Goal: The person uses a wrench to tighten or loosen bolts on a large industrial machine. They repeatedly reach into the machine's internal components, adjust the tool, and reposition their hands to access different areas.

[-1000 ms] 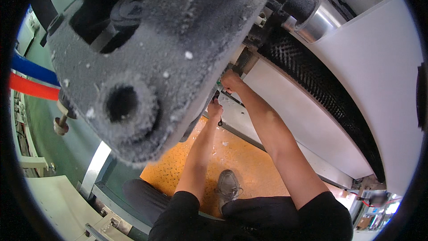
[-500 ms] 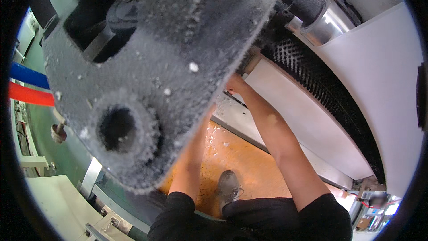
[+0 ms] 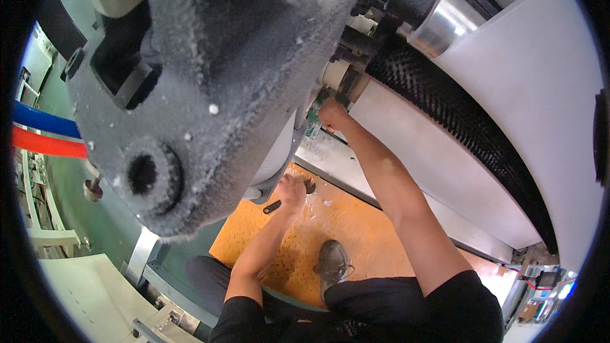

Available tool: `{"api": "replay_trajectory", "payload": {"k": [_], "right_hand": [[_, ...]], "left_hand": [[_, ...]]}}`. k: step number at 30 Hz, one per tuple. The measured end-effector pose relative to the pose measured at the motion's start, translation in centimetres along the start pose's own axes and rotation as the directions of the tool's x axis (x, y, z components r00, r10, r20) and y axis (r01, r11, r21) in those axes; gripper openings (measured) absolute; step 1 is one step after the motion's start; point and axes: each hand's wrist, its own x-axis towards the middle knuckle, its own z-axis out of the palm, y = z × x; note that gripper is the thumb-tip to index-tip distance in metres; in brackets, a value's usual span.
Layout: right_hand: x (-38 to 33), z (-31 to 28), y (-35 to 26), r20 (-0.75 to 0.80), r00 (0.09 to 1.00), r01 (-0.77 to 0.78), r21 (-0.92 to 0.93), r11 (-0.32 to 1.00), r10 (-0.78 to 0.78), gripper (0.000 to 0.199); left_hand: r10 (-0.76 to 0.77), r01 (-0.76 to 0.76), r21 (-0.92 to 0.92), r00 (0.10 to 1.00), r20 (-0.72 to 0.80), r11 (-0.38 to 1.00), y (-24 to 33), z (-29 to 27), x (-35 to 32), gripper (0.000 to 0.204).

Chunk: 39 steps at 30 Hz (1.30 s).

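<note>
My left hand (image 3: 292,192) is closed around a tool with a black handle (image 3: 272,207), low over the orange floor plate. The tool's handle end has a hole, and a dark end shows past my fingers; its kind is hard to make out. My right hand (image 3: 333,114) reaches in to the machine, beside a greenish part (image 3: 312,114) below the dark rollers. Its fingers are curled, and what they grip is hidden. A dust-coated grey machine arm (image 3: 222,108) hangs large in front, to the left of both hands.
A black ridged curved strip (image 3: 464,133) runs along white panels on the right, below a shiny metal cylinder (image 3: 445,22). Blue (image 3: 47,119) and red hoses (image 3: 51,142) enter at left. White bits lie on the orange floor plate (image 3: 362,241) near my shoe (image 3: 333,262).
The dusty arm has shifted up and left in view, uncovering both hands. My left hand now shows with the black-handled tool. My right hand stays at about the same place.
</note>
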Motion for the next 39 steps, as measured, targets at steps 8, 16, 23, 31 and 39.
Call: {"api": "replay_trajectory", "payload": {"k": [8, 16, 23, 31, 39], "right_hand": [[-0.8, 2.1, 2.7, -0.065, 0.941, -0.318, 0.159, 0.935, 0.331, 0.010], [-7.4, 1.7, 6.9, -0.034, 0.936, -0.350, 0.028, 0.936, 0.351, 0.011], [-4.4, -1.1, 3.7, -0.023, 0.955, -0.291, 0.134, 0.947, 0.297, 0.007], [-5.9, 0.4, 4.7, -0.004, 0.935, -0.348, 0.199, 0.916, 0.356, 0.028], [-4.8, -1.0, 3.6, -0.008, 0.913, -0.395, 0.230, 0.890, 0.407, 0.024]], "left_hand": [[-0.225, 0.055, -0.373, 0.875, -0.428, 0.926, 5.6, -0.3, 19.1, 0.034], [0.055, -0.169, -0.256, 0.914, -0.401, 0.952, 10.6, -1.3, 24.6, 0.013], [-0.100, -0.017, -0.229, 0.865, -0.491, 0.973, 6.1, -3.2, 23.1, 0.010], [-0.015, -0.208, -0.267, 0.762, -0.648, 0.941, 8.3, -1.4, 23.9, 0.010], [-0.168, -0.192, -0.485, 0.779, -0.604, 0.853, 6.7, 0.6, 26.8, 0.026]]}}
